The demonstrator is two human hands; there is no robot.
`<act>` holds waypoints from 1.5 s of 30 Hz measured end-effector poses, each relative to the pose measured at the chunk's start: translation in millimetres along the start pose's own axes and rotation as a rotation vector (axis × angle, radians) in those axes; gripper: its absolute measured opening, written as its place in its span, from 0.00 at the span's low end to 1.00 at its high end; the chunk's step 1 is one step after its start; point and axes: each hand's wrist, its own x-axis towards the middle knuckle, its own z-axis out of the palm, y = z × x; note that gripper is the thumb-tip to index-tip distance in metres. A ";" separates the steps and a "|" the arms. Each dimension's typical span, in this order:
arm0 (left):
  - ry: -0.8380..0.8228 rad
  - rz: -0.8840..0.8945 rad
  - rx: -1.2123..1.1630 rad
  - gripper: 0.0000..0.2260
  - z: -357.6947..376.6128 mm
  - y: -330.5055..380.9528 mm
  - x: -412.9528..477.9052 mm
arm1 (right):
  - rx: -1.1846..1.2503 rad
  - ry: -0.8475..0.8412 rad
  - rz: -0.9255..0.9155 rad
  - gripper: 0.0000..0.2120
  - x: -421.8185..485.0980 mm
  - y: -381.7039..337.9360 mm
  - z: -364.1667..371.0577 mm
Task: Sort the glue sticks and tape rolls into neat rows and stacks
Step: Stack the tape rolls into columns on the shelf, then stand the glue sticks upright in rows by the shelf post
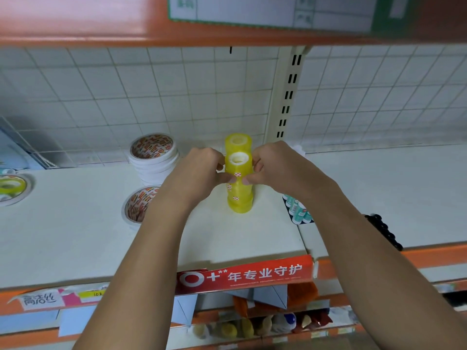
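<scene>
A stack of yellow clear tape rolls [239,198] stands upright mid-shelf. My left hand [199,173] and my right hand [275,168] pinch its upper rolls from either side with thumbs and fingertips. A second yellow stack [238,141] stands right behind it. White double-sided tape rolls [153,157] are stacked to the left, with another such roll [139,204] in front, partly hidden by my left arm. Green-and-white glue sticks [298,210] lie bunched to the right, partly hidden by my right forearm.
A white tape roll with a yellow roll inside it [11,189] lies at the far left. The white shelf [75,236] has an orange front edge with a red label strip [245,274]. A white wire grid backs the shelf; an orange shelf hangs overhead.
</scene>
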 end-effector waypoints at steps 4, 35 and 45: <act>0.005 -0.004 -0.035 0.15 1.5 1.1 -2.5 | -0.050 0.042 -0.017 0.19 -1.3 3.8 2.5; 0.364 -0.354 0.019 0.09 -46.8 -74.0 -165.0 | 0.061 -0.208 -0.484 0.06 -19.4 -150.8 73.2; 0.410 -0.671 0.093 0.12 -98.9 -201.1 -318.3 | 0.101 -0.232 -0.708 0.17 -10.8 -340.5 171.6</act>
